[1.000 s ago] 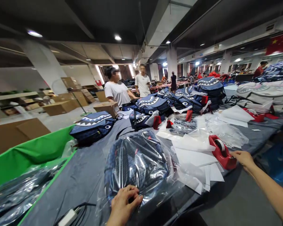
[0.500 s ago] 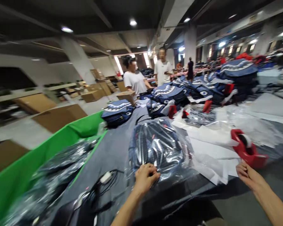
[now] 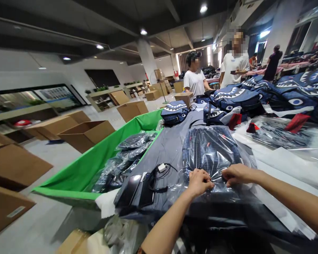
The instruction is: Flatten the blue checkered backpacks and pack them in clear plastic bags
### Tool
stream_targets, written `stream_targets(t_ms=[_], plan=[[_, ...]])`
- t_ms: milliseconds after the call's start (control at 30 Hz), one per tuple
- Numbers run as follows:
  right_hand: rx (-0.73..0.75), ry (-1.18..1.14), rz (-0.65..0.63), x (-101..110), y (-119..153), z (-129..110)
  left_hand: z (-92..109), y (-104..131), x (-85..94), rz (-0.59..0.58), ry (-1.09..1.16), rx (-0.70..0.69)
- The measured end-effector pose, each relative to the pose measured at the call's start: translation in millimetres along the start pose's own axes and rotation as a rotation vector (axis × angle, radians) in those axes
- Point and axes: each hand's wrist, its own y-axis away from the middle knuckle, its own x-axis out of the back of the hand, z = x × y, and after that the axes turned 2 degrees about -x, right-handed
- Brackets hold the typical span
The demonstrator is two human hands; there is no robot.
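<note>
A dark blue backpack (image 3: 209, 144) lies inside a clear plastic bag (image 3: 221, 169) on the grey-covered table. My left hand (image 3: 200, 182), fingers curled, grips the near edge of the plastic. Just to its right, my right hand (image 3: 234, 174) is closed with thumb and fingertips on the same plastic, over the near side of the backpack. Whether a small piece of tape sits under those fingers is hidden. A white charger with a black cable (image 3: 162, 167) and two dark phones (image 3: 132, 188) lie to the left of my left hand.
On the left, a green fabric bin (image 3: 95, 155) holds several bagged items. Navy shark-face backpacks (image 3: 235, 97) are piled at the back. White sheets (image 3: 283, 165) cover the right side. Cardboard boxes (image 3: 87, 134) stand on the floor. Two people in white shirts (image 3: 194, 83) stand beyond the table.
My right hand has come left from beside the red tape dispenser onto the plastic bag. My left hand stays at the bag's near edge. The view has turned left, and the dispenser is out of sight.
</note>
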Motion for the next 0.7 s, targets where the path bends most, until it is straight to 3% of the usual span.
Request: stream_targets(t_ms=[67, 167, 233, 333, 467, 567, 700], plan=[[-0.106, 0.051, 0.092, -4.5, 2.5, 14.5, -2.3, -0.2, 0.2, -0.008, 0.002, -0.005], [-0.245, 0.124, 0.281, -17.0, 28.5, 28.3, -5.1, -1.4, -1.6, -0.012, 0.003, -0.011], [-0.099, 0.17, 0.421, -37.7, 47.9, 29.3, -5.6, -2.0, -3.5, -0.006, -0.003, -0.021], [0.267, 0.329, 0.596, -84.3, 64.7, 25.4, -5.4, 2.4, -3.4, 0.002, -0.037, -0.078], [0.315, 0.501, 0.696, -129.8, 66.3, 30.3, -12.5, 23.6, 10.2, -0.003, -0.211, -0.361], [0.336, 0.516, 0.747, -137.1, 60.9, 37.0, -25.1, 40.7, 26.3, 0.08, -0.418, -0.432], [0.352, 0.421, 0.773, -128.6, 53.4, 31.1, -38.5, 44.6, 41.5, 0.106, -0.347, -0.262]])
